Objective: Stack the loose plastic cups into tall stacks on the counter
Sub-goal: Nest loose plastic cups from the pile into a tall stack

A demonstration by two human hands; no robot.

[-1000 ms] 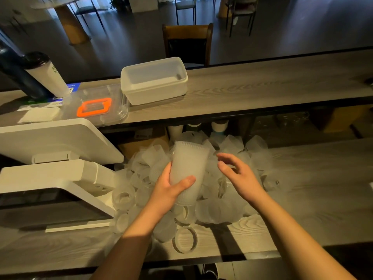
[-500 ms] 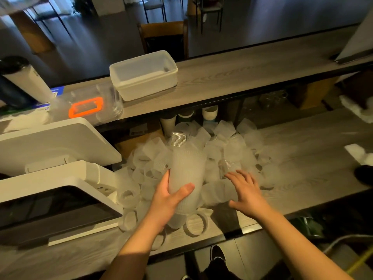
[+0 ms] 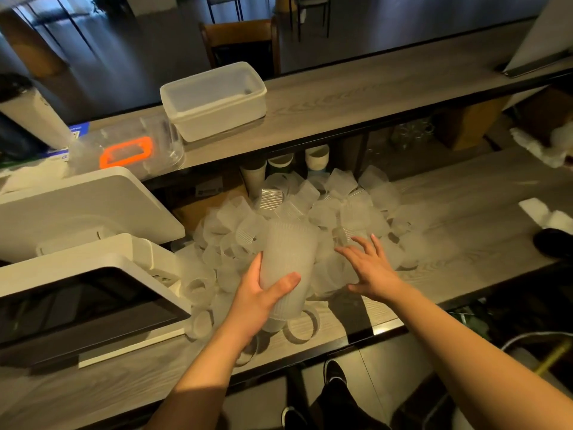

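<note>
Left hand (image 3: 259,297) grips a stack (image 3: 286,268) of frosted, ribbed translucent cups, thumb across its front, held tilted above the pile (image 3: 310,218). Right hand (image 3: 370,268) flat, fingers spread, over loose cups to the right, holding nothing. Pile sprawls on the wood-grain counter (image 3: 465,231), cups lying every way.

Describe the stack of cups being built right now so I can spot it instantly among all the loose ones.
Start at the white point-of-sale terminal on the lower counter; just right of it lies the pile of loose cups. At the pile's near edge, the left hand grips a ribbed frosted stack. It alone stands tall above the scattered single cups, and the open right hand reaches beside it.
</note>
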